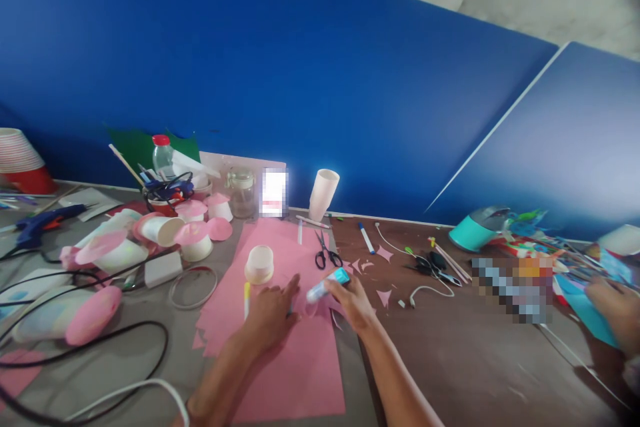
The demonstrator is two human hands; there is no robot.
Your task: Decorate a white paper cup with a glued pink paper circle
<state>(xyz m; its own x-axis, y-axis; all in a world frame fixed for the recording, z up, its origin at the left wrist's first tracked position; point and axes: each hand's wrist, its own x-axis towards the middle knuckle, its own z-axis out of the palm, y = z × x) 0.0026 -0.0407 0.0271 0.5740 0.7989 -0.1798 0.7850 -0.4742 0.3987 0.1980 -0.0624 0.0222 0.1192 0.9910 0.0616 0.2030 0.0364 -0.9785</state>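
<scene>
My right hand [351, 299] is closed round a glue stick [327, 285] with a turquoise end, held tilted over the pink paper [295, 380]. My left hand [273, 313] rests on the same paper with its fingers apart. Just beyond the left hand a white paper cup [259, 263] stands on the sheet, and a yellow marker [247, 299] lies to its left. Black-handled scissors [327, 255] lie above the glue stick. A small pale pink piece beneath the glue stick is partly hidden.
Pink-and-white cup pieces [195, 242], cables and a glue gun [40, 223] crowd the left. Pink scraps [384, 298], a blue marker [367, 238] and pliers [440, 268] lie to the right. Another person's hand [613, 310] is at the far right.
</scene>
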